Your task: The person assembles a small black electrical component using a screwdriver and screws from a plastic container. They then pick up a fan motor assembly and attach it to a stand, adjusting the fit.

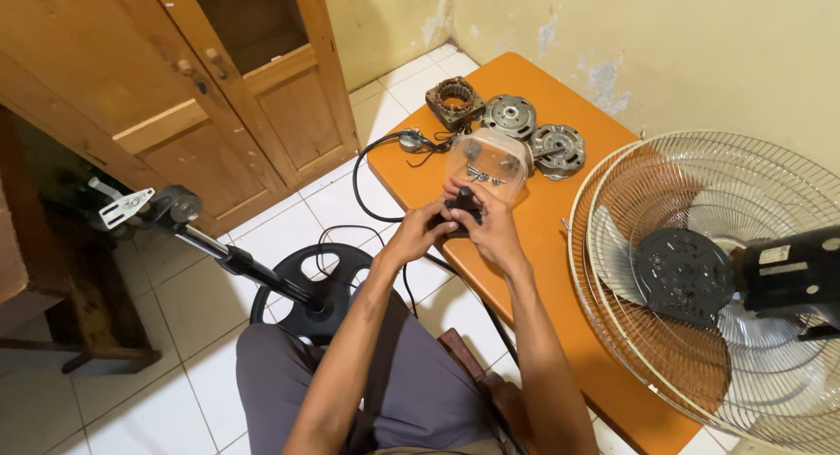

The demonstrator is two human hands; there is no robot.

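Grip: both hands are closed together around one small black plastic part (464, 206), the left hand (420, 232) cupping it from the left, the right hand (494, 232) wrapped over it from the right, thumbs on top.
Held part: it sits above the near left edge of the orange table (560, 271), just in front of a clear plastic tub (487, 162); its exact shape is hidden by the fingers.
Tub: holds a few small metal pieces, too small to tell apart.
Beyond the tub: a square copper-wound stator (454, 101) and two round silver motor end covers (509, 115) (557, 149) lie at the far end of the table, with a black cable (367, 179) looping off the left edge.
Right: a wire fan guard (700, 280) with blades and black motor housing (792, 271) lies on the table.
Left: a black fan stand with round base (319, 284) lies on the white tiled floor.
Step in hand: judged from the two-handed hold, the person is working on the small part itself, fitting or freeing something.
Next move: calls for a steady hold with one hand while the other reaches the tub.
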